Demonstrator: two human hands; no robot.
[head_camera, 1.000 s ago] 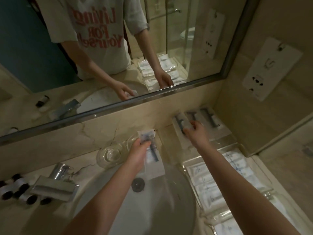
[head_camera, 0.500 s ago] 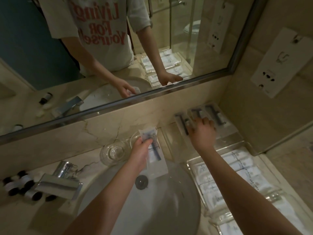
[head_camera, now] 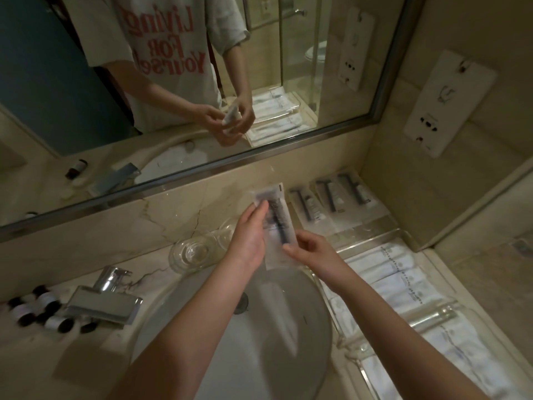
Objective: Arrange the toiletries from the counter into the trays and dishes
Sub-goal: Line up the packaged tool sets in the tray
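Above the sink's back rim I hold a clear packet with a dark razor (head_camera: 277, 223) inside. My left hand (head_camera: 249, 241) grips its upper left side. My right hand (head_camera: 313, 252) pinches its lower right edge. Three similar razor packets (head_camera: 331, 199) lie side by side in a glass tray (head_camera: 372, 226) at the back right corner. A second glass tray (head_camera: 432, 311) along the right holds several white packets (head_camera: 398, 278). Two round glass dishes (head_camera: 193, 252) sit behind the sink, one partly hidden by my left hand.
A chrome faucet (head_camera: 106, 298) stands at the sink's (head_camera: 230, 342) left. Several small dark-capped bottles (head_camera: 43, 311) lie on the counter at far left. A mirror (head_camera: 202, 82) runs along the back wall. A socket panel (head_camera: 450, 102) is on the right wall.
My right hand left the razor packets in the back tray and came back left to take hold of the packet in my left hand. The view tilted slightly.
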